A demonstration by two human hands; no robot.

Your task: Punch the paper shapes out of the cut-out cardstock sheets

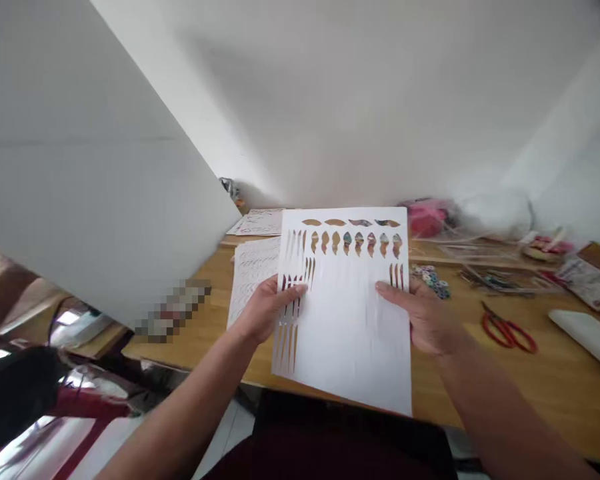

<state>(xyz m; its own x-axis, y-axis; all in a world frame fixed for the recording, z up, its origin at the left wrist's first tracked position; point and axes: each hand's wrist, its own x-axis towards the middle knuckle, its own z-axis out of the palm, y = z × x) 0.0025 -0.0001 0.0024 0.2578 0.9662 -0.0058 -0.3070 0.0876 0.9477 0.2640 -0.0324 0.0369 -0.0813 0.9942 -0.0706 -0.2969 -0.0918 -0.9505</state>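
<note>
A white sheet with leaf-shaped and narrow slots cut out of it is held up over the front edge of the table. The wood and other colours show through its cutouts. My left hand grips its left edge, thumb on the front face and fingers behind. At the right edge my right hand pinches it the same way. The fingers behind the sheet are hidden. Beneath and left of it lies another white sheet with rows of curved cuts, partly covered.
Red-handled scissors lie on the wooden table at right, near small round beads. Farther right are a clear tray and a long white object. A pink bundle stands behind. A grey panel borders the left.
</note>
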